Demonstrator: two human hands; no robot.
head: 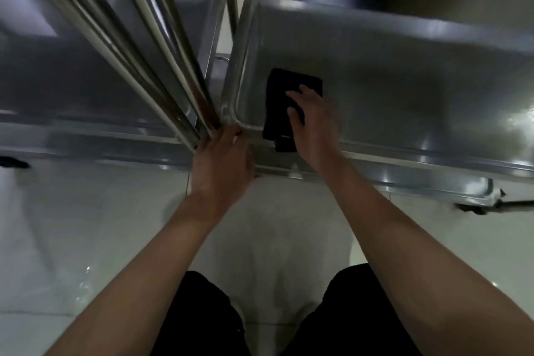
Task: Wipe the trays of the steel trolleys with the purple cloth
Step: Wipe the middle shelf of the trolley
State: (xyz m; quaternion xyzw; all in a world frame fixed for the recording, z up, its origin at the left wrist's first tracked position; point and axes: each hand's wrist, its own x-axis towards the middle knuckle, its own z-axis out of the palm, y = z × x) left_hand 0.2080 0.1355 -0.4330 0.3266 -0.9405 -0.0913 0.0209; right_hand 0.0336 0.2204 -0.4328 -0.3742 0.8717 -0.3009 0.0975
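While the right hand (313, 121) presses the purple cloth (284, 101) flat with fingers spread and extended, the folded dark cloth lies under its fingertips, its near end draped over the tray (404, 89) rim. The left hand (222, 159) curls round the trolley posts (185, 113), apparently to steady them. Even, overlapping strokes suit this smooth, reflective steel with rounded corners.

Dark cloth (291, 95), silvery steel tray (404, 89), pale floor (86, 240).
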